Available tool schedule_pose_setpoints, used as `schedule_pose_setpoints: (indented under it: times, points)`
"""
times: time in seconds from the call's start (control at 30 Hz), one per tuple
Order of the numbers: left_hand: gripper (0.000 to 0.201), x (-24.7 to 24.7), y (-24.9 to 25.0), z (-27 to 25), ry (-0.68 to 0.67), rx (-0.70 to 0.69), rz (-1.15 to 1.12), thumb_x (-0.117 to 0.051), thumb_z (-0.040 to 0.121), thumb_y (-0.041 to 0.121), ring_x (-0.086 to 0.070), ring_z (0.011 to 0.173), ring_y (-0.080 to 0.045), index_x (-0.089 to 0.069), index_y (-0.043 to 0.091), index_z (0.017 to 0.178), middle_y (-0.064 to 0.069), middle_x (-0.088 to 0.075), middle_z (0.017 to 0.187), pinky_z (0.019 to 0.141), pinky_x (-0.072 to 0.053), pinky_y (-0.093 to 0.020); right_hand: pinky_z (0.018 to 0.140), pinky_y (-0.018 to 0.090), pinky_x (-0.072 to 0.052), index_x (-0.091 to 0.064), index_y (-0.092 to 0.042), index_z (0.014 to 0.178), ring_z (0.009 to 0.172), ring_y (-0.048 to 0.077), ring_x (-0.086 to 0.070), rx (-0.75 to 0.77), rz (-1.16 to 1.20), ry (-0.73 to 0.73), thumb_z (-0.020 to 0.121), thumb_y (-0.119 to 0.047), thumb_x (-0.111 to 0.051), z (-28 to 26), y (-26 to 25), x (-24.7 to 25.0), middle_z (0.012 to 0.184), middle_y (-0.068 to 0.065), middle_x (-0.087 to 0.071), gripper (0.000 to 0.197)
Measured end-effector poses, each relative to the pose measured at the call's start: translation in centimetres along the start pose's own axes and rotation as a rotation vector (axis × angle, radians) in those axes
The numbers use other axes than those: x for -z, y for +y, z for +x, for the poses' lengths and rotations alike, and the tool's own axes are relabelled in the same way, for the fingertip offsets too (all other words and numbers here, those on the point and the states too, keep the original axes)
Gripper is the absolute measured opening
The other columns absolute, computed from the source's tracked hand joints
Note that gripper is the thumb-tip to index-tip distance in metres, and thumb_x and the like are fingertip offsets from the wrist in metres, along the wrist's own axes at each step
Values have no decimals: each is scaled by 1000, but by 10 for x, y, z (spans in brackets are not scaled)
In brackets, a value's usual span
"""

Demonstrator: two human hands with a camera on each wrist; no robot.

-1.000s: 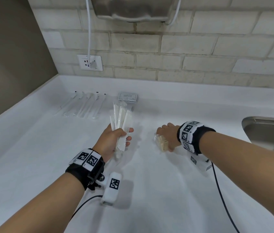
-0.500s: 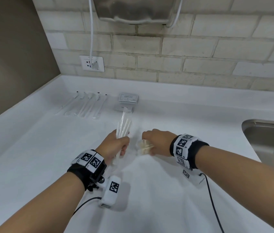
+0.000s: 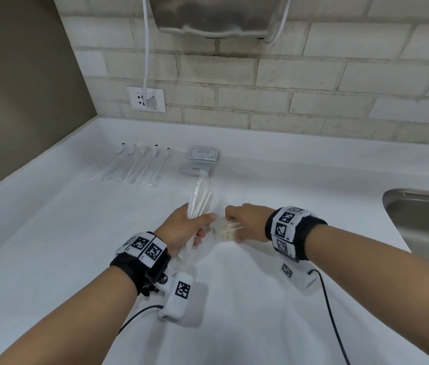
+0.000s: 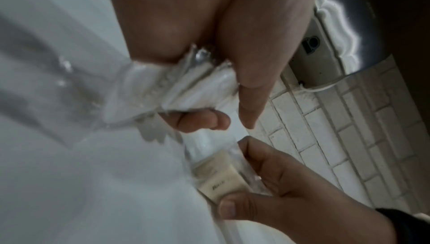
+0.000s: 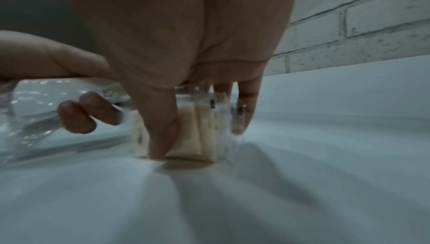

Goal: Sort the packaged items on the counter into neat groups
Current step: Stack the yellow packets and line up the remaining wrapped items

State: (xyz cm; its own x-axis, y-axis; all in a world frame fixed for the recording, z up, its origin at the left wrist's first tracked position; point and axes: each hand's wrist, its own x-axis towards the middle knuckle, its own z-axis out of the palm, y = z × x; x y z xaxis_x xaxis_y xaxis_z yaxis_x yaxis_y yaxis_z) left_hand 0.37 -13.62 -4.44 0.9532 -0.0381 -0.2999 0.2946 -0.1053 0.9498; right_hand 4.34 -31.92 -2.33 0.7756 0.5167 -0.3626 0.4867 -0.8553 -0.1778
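Observation:
My left hand (image 3: 185, 229) grips a bundle of clear-wrapped white combs (image 3: 199, 197), their ends pointing up and away over the white counter (image 3: 50, 246). In the left wrist view the wrappers (image 4: 177, 86) are bunched under my thumb and fingers. My right hand (image 3: 245, 222) pinches a small stack of cream soap packets (image 3: 228, 230) in clear wrap, right beside the left hand. The right wrist view shows the packets (image 5: 186, 132) standing on edge on the counter between my thumb and fingers.
A row of wrapped toothbrushes (image 3: 134, 167) lies at the back left. Two grey sachet piles (image 3: 204, 155) sit next to them. A steel sink (image 3: 424, 225) is at the right. A wall socket (image 3: 146, 98) and a metal dryer (image 3: 218, 14) hang above.
The right hand has slid left with the soap packets until it sits against the left hand. The left hand has turned the fanned combs into a tighter upright bundle.

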Motion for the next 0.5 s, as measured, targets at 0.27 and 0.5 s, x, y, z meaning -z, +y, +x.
schedule_pose_setpoints:
  times: [0.27, 0.5]
  points:
    - [37, 4, 2, 2, 18, 10, -9, -70, 87, 21, -50, 56, -13, -57, 0, 115, -10, -58, 82, 48, -43, -26, 93, 42, -44, -34, -11, 134, 118, 25, -40, 29, -166, -29, 93, -18, -43, 5, -7, -11, 128, 6, -40, 42]
    - [35, 11, 8, 9, 21, -9, -25, -67, 88, 17, -50, 58, -15, -56, -2, 116, -12, -55, 87, 49, -43, -27, 88, 41, -45, -38, -9, 132, 109, 29, -51, 33, -39, -84, 91, -21, -52, 11, -2, 0, 125, 10, -43, 45]
